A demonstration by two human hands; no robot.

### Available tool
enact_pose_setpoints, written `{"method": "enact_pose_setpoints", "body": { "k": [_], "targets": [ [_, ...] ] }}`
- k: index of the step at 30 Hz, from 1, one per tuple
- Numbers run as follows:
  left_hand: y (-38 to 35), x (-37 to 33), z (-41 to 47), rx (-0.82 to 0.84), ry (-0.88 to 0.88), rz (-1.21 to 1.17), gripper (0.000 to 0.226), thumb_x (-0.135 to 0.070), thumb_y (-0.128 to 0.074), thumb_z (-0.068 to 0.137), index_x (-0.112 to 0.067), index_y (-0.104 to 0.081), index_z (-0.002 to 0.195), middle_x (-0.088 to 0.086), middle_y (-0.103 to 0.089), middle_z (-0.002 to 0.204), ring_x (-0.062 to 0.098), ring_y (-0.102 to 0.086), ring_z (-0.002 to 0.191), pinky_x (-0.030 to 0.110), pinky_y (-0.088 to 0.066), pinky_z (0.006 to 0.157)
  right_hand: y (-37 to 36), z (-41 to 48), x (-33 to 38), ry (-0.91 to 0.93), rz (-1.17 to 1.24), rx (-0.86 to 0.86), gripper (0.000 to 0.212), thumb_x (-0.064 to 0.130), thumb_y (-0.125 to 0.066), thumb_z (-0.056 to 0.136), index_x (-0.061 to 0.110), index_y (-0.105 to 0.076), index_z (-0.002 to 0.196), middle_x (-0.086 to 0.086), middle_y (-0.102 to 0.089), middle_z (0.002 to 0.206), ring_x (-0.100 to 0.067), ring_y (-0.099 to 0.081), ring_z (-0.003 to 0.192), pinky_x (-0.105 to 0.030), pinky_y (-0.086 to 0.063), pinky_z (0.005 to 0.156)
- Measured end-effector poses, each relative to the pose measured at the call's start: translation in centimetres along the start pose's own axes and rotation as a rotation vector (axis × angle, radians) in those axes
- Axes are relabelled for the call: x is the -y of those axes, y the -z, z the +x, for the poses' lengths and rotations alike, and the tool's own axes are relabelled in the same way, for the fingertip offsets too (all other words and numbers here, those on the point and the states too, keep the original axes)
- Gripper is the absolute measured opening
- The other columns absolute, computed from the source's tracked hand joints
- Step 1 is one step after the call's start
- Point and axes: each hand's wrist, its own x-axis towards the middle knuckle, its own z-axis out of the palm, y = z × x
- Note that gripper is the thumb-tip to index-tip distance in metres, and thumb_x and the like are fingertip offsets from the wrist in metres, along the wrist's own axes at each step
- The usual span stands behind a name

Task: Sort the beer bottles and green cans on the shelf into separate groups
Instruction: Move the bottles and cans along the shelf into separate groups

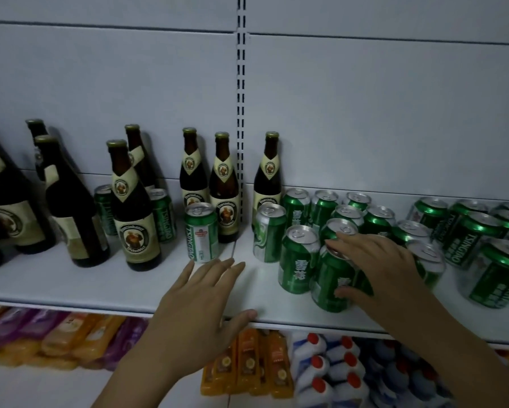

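Several brown beer bottles (137, 207) with cream labels stand along the left and middle of the white shelf (70, 281); one bottle (267, 178) stands just right of the slotted upright. Green cans (376, 220) crowd the right half. Three green cans sit among the bottles: one at the front (200, 234), two behind (162, 214). My right hand (376, 269) grips a green can (329, 285) at the front of the group, fingers over its top and thumb on its side. My left hand (200, 301) hovers open over the shelf's front edge, fingertips just short of the front can.
A slotted metal upright (240, 113) splits the back panel. The lower shelf holds orange and purple packs (79, 337), orange bottles (247, 366) and white bottles with red caps (329, 369). Bare shelf surface lies in front of the bottles.
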Motion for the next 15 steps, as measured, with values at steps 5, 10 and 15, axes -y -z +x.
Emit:
{"method": "enact_pose_setpoints", "body": {
  "k": [5, 10, 15],
  "targets": [
    [-0.6, 1.3, -0.3, -0.008, -0.01, -0.02, 0.08, -0.08, -0.017, 0.092, -0.039, -0.008, 0.161, -0.018, -0.016, 0.167, 0.005, -0.01, 0.155, 0.039, -0.001, 0.129, -0.9, 0.4, -0.9, 0.032, 0.045, 0.011, 0.091, 0.037, -0.091, 0.069, 0.036, -0.043, 0.146, 0.006, -0.051, 0.148, -0.023, -0.043, 0.136, -0.049, -0.028, 0.111],
    [-0.7, 2.6, -0.3, -0.03, -0.002, -0.036, 0.08, -0.078, -0.015, 0.091, -0.038, -0.01, 0.161, -0.017, -0.016, 0.167, 0.005, -0.012, 0.154, 0.039, -0.003, 0.129, -1.0, 0.9, -1.4, 0.04, 0.052, 0.018, 0.092, 0.033, -0.09, 0.071, 0.036, -0.041, 0.148, 0.005, -0.051, 0.15, -0.026, -0.044, 0.139, -0.053, -0.023, 0.116],
    [-0.4, 3.5, -0.7, -0.07, -0.005, -0.059, 0.075, -0.073, -0.026, 0.097, -0.038, -0.008, 0.161, -0.018, -0.015, 0.167, 0.004, -0.01, 0.154, 0.038, -0.002, 0.129, -0.5, 0.9, -0.7, 0.01, 0.028, 0.05, 0.105, 0.041, -0.094, 0.064, 0.038, -0.036, 0.151, 0.003, -0.04, 0.157, -0.032, -0.033, 0.148, -0.062, -0.012, 0.117]
  ]
}}
